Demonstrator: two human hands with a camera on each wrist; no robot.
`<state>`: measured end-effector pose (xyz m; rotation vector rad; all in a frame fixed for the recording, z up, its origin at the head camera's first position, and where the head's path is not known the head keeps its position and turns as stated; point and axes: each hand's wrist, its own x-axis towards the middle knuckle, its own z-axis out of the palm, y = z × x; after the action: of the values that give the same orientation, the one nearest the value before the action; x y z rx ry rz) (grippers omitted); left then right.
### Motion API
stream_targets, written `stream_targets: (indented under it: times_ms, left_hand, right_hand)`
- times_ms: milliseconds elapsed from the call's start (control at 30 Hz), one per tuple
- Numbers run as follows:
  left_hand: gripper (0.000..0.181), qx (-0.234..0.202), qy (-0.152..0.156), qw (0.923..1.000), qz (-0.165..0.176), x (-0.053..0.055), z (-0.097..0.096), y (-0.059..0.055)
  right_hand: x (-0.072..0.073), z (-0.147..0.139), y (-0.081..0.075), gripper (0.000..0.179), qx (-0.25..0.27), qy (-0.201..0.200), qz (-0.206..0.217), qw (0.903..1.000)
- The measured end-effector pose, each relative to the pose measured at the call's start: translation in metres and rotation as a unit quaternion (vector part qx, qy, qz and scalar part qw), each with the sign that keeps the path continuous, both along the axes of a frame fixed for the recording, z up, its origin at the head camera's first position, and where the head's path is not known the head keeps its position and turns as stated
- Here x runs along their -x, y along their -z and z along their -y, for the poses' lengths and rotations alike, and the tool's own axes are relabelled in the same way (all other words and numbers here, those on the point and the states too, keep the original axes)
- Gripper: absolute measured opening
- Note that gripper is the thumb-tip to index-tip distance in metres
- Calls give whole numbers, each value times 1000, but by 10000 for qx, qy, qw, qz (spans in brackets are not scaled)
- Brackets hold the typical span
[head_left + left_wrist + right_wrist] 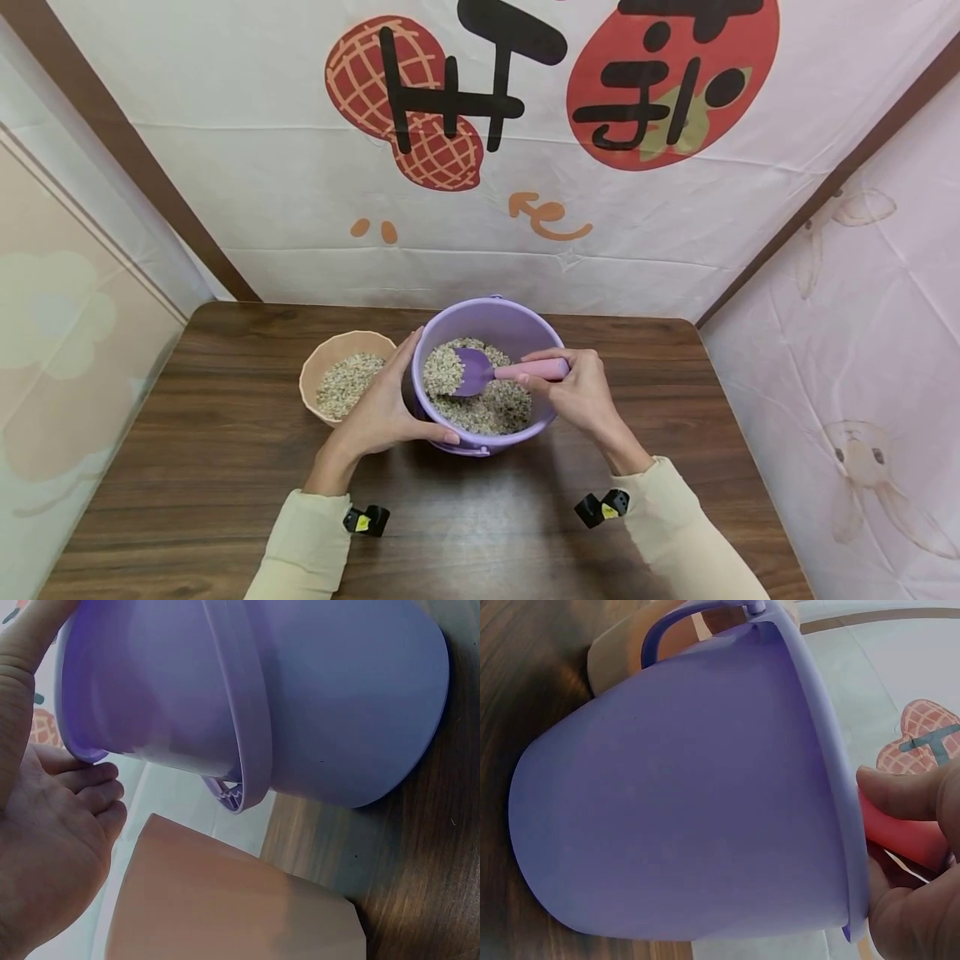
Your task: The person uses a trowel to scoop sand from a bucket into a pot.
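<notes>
A purple bucket (517,321) stands on the table, part-filled with small pale grains (487,414). My left hand (382,408) grips its rim at the left, thumb along the front edge; the left wrist view shows the fingertips curled at the lip. In my right hand (581,392) is a small scoop (475,372), held by its pink handle (907,832). Its purple blade lies inside the bucket, loaded with grains towards the left. Left of the bucket sits a peach bowl (311,375) of similar grains, partly hidden behind my left hand.
The dark wood table (465,533) meets a printed cloth wall (300,217) just behind the bucket and bowl. More cloth hangs at both sides. The bucket's handle (251,712) hangs down against its outside.
</notes>
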<state>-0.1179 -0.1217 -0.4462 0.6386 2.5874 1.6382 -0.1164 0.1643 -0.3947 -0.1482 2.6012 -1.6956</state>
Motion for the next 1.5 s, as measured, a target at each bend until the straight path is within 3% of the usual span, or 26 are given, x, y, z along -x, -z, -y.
stream_targets:
  times_ms: [367,667,933,1333,1500]
  left_hand:
    - [147,-21,11,10000,-25,-2,-1,-1]
    - [147,10,-30,10000,17,-2,-1,-1]
    - [148,151,-97,9998,33,-2,0,-1]
    - [147,78,-84,9999,3,-1,0,0]
    - [147,92,-87,9999,19,-1,0,0]
  right_hand:
    - [-7,-13,4,32,1029,-41,32,9947]
    - [-15,-25,6,41,1976,-60,72,9802]
    - [-22,-36,8,43,2275,100,-10,9737]
    - [-34,-48,22,41,2868,-197,-14,9578]
    - [-36,-49,23,42,2926,-61,16,9562]
